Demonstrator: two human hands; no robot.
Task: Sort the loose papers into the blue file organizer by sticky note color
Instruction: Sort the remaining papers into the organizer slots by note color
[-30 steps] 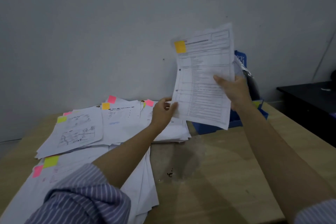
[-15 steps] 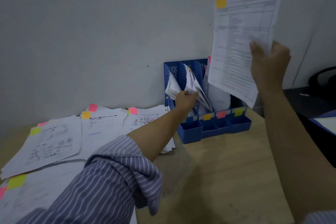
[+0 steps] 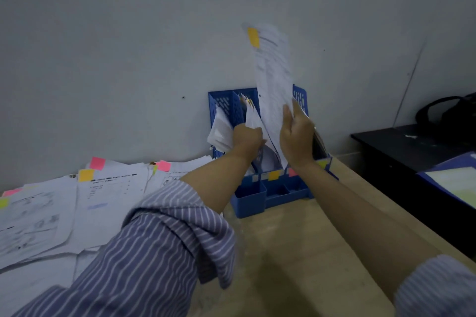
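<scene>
The blue file organizer (image 3: 273,189) stands against the wall, with orange, pink and yellow-green sticky labels along its front. My right hand (image 3: 296,139) grips a printed sheet with an orange sticky note (image 3: 273,69), held upright and edge-on with its lower end inside a middle slot. My left hand (image 3: 247,136) holds back the filed papers (image 3: 251,121) in the organizer, to the left of the sheet. Loose papers (image 3: 77,203) with pink, orange and yellow-green notes lie spread on the table at the left.
The wooden table (image 3: 296,252) ends at the right beside a black desk (image 3: 401,152) carrying a dark bag (image 3: 448,116) and a blue folder (image 3: 453,180). A grey wall stands right behind the organizer.
My right hand has brought the orange-note sheet down from high at the right into the organizer's slot. My left hand stays on the filed papers.
</scene>
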